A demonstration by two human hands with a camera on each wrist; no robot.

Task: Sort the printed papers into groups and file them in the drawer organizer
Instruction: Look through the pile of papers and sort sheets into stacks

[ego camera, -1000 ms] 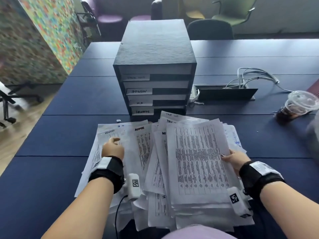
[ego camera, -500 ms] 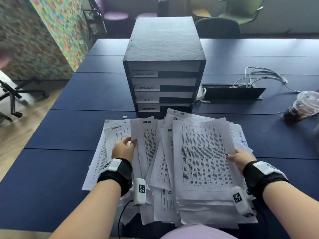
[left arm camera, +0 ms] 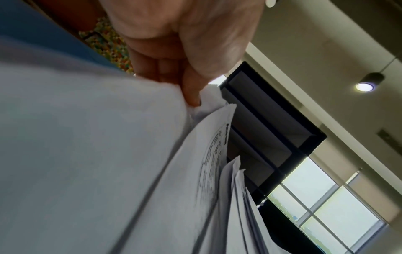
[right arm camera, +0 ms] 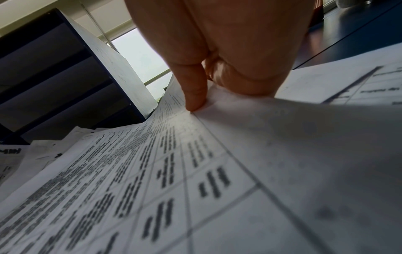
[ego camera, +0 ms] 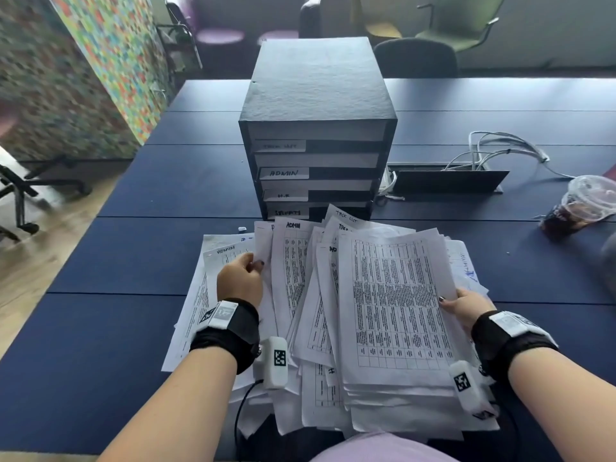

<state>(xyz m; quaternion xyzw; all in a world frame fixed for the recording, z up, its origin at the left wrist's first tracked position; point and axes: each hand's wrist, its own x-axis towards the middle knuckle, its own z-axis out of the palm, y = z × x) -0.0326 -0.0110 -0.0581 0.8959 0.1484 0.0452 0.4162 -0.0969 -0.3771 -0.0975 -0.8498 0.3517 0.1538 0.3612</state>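
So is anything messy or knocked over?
Yes: the white printed papers are fanned crookedly across the dark blue table, not squared up. The clear plastic iced-drink cup near the right edge seems to lie tipped sideways, though no spill shows.

Printed papers (ego camera: 393, 311): white table-printed sheets, loosely fanned and overlapping, heaped just before the drawer organizer (ego camera: 316, 128). Organizer: black, upright, four labelled drawers, all closed.

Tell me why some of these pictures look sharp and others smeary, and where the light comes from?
Head view: even daylight, sharp on the drawer organizer, edges blurred and bent by the wide lens. Left wrist view: the near paper is a soft grey blur, bright window and ceiling lamp behind. Right wrist view: the print is smeared, the right hand backlit.
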